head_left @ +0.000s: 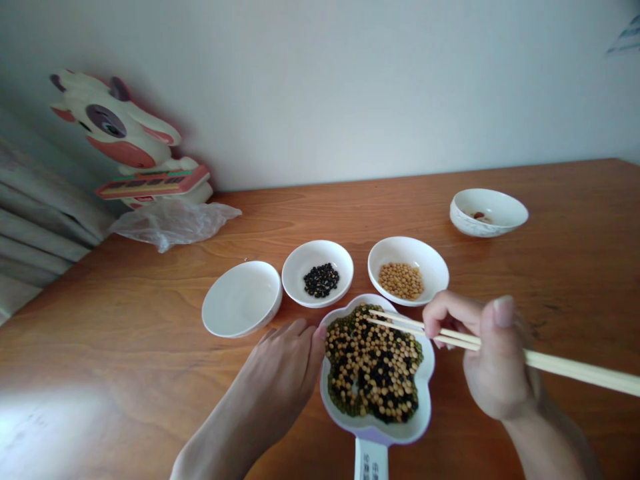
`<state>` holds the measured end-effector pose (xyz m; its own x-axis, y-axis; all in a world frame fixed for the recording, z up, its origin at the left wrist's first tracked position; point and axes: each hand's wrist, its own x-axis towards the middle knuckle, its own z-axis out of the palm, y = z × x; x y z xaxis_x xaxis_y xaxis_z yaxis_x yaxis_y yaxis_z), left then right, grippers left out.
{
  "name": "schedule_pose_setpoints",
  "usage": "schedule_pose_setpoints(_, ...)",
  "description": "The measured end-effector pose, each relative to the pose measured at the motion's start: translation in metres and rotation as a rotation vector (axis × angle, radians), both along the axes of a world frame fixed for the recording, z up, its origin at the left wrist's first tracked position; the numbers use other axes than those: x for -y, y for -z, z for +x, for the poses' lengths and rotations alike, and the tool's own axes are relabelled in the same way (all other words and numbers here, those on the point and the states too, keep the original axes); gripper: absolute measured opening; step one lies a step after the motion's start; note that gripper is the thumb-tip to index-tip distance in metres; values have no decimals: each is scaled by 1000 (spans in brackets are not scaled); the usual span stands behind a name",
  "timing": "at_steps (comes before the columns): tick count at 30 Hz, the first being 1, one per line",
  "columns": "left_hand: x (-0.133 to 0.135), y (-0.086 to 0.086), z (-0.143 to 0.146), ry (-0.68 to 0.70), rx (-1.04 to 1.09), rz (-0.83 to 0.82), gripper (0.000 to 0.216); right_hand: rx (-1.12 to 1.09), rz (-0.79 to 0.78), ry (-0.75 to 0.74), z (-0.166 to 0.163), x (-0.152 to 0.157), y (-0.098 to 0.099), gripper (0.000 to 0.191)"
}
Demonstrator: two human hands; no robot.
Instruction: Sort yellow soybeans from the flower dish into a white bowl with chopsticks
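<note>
My right hand [493, 360] grips a pair of pale wooden chopsticks [550, 363], their tips resting over the far edge of a flower-shaped white dish [425, 407] heaped with mixed yellow, black and green beans [373, 367]. My left hand [285, 367] lies flat on the table with its fingers stretched out, fingertips touching the dish's left rim. Just beyond stand three small white bowls: an empty one [241, 298], one with black beans [317, 273], one with yellow beans [408, 271].
A fourth white bowl [488, 211] with a few reddish bits sits at the back right. A cartoon cow toy [133, 143] and a crumpled clear plastic bag [173, 223] lie at the back left by the wall. The wooden table [125, 347] ends at the left near curtains.
</note>
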<state>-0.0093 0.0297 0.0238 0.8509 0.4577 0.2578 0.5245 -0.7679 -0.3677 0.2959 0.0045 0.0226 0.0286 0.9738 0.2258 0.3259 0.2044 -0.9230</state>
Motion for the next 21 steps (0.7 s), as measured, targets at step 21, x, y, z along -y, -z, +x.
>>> schedule_pose_setpoints(21,0,-6,3,-41,-26,-20,44,41,185,32,-24,-4,-18,60)
